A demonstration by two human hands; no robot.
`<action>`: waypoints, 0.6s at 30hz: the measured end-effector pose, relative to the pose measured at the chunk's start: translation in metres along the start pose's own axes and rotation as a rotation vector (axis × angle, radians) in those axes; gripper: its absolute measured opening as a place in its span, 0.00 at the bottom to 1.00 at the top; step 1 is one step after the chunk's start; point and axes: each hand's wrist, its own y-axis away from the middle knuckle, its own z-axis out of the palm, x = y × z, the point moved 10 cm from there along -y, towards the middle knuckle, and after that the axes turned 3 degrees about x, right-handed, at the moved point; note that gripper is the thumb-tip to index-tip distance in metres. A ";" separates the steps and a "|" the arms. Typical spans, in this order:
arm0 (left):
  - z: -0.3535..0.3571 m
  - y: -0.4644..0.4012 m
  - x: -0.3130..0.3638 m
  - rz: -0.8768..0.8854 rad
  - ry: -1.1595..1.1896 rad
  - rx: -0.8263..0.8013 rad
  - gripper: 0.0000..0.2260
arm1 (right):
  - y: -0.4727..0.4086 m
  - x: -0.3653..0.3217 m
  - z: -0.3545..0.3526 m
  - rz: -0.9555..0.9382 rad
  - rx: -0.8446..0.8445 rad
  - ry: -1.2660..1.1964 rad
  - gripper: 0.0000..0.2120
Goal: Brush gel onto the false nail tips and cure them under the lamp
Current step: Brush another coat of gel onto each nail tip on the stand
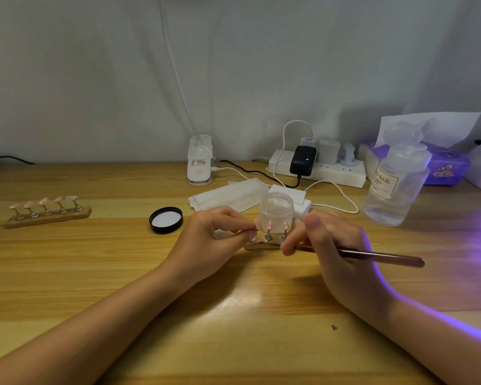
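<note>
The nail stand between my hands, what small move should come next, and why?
Probably bring the brush tip onto one of the tips on the nail stand. The right hand grips the brush low beside the stand, the left hand pinches at its other end, and the open jar stands just behind. Whether the bristles carry gel cannot be seen.

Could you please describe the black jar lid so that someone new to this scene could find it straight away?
Start at the wooden table and find the left hand. Just to its left lies the black lid, upturned with a white lining, the only round black thing there.
</note>
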 end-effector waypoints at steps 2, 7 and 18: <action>0.000 0.001 0.000 0.001 0.005 -0.002 0.08 | -0.002 -0.001 -0.001 -0.009 0.019 0.024 0.22; 0.000 0.000 -0.001 -0.013 0.016 0.000 0.08 | -0.004 -0.003 0.006 -0.044 -0.017 0.092 0.26; -0.007 0.000 0.000 -0.038 0.111 0.042 0.02 | -0.004 0.003 -0.004 0.030 0.055 0.037 0.17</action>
